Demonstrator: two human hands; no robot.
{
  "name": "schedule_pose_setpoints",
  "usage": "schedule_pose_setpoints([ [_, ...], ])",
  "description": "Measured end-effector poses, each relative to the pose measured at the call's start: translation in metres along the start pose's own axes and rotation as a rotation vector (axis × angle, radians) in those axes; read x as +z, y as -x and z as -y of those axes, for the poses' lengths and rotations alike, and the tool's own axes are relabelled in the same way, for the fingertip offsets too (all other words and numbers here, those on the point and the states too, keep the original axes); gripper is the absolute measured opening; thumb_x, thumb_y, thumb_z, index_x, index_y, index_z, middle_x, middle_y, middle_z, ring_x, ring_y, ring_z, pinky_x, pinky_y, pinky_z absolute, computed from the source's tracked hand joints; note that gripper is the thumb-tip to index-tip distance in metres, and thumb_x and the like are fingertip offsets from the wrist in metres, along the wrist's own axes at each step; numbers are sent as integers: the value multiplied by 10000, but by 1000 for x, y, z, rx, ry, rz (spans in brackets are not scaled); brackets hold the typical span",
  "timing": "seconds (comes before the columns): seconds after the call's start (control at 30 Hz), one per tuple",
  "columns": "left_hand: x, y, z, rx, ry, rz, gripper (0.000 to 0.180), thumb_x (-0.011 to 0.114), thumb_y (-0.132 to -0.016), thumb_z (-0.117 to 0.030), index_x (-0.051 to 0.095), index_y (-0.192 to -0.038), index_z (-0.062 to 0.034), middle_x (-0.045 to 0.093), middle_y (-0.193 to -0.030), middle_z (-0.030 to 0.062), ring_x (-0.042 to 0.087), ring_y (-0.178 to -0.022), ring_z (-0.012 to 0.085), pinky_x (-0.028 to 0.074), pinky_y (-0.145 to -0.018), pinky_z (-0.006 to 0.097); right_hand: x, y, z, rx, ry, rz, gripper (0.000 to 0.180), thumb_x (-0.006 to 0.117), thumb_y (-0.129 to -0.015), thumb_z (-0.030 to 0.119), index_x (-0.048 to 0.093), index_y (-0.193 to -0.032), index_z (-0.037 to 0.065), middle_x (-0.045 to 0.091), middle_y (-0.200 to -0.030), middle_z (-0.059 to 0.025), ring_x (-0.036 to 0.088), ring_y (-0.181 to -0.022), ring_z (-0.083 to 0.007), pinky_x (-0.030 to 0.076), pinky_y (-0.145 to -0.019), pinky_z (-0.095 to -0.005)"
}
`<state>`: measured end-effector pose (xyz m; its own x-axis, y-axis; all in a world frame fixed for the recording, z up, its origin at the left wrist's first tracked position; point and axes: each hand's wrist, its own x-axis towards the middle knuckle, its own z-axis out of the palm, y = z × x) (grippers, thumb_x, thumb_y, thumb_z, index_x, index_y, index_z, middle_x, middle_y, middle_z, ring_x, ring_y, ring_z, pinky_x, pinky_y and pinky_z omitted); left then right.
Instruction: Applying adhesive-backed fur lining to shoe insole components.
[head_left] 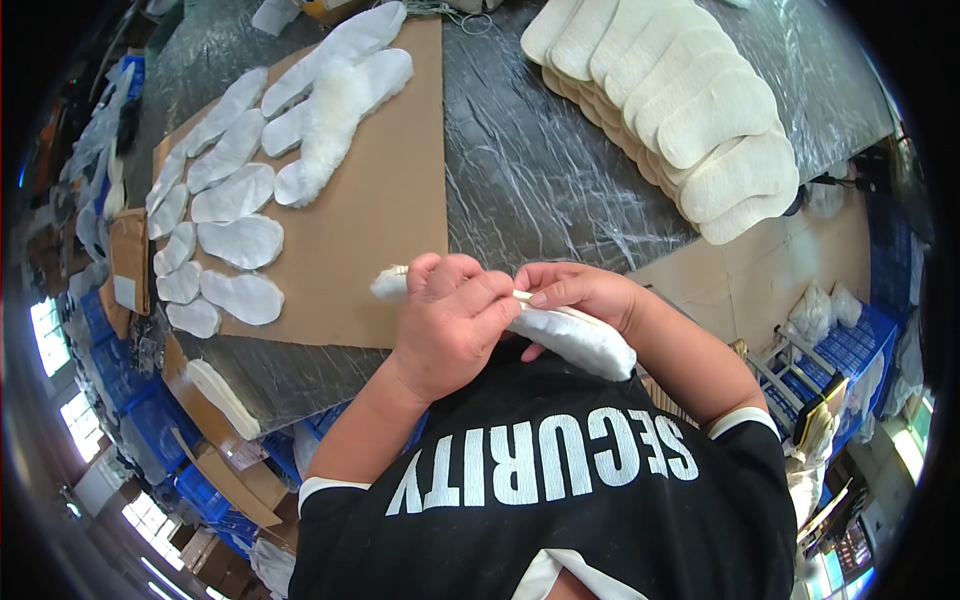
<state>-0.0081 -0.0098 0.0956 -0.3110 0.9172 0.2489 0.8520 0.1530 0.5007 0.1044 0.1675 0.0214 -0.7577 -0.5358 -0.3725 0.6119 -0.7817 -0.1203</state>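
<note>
Close in front of my chest, both hands are closed on a white fluffy insole with a cream edge. My left hand grips it with curled fingers and covers its middle; the fluffy tip sticks out beyond that hand. My right hand pinches the cream edge between thumb and fingers, close beside the left. The longer end of the insole hangs tilted down to the right, fluffy side outward. What lies under the left fingers is hidden.
A brown cardboard sheet on the plastic-covered table bears several white fluffy insoles. Overlapping cream insoles are piled at the far right. Another pale insole lies by the left table edge. Blue crates stand at the right.
</note>
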Motion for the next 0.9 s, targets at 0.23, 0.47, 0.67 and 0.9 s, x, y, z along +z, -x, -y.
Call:
schedule_pose_setpoints([
  [0.23,17,31,-7,152,83,77,134,680,-674,-67,660,-806,-77,651,-885,-23,573,-821,192,373,-789,364,-11,0,-10,136,804,-73,139,609,-890,186,624,-833,60,582,-728,13,512,-691,-73,404,-594,-254],
  [0.47,17,47,-8,44,396,255,239,699,-646,27,587,-822,-91,612,-808,11,570,-760,227,399,-772,392,5,2,-17,96,1218,-209,161,574,-887,176,586,-868,16,579,-718,-74,538,-688,-165,440,-631,-332],
  [0.67,2,32,-14,-263,242,234,180,731,-711,-8,593,-810,-68,616,-735,43,578,-701,228,394,-747,358,9,1,-17,-30,1190,-91,160,579,-922,189,572,-901,32,584,-738,-66,526,-696,-156,440,-638,-330],
  [0.9,-8,31,-20,-317,242,267,195,749,-711,-32,585,-811,-65,614,-727,54,579,-692,230,395,-756,352,34,7,-15,3,1219,-97,269,683,-868,229,541,-846,1,584,-688,-99,540,-634,-209,431,-598,-364],
])
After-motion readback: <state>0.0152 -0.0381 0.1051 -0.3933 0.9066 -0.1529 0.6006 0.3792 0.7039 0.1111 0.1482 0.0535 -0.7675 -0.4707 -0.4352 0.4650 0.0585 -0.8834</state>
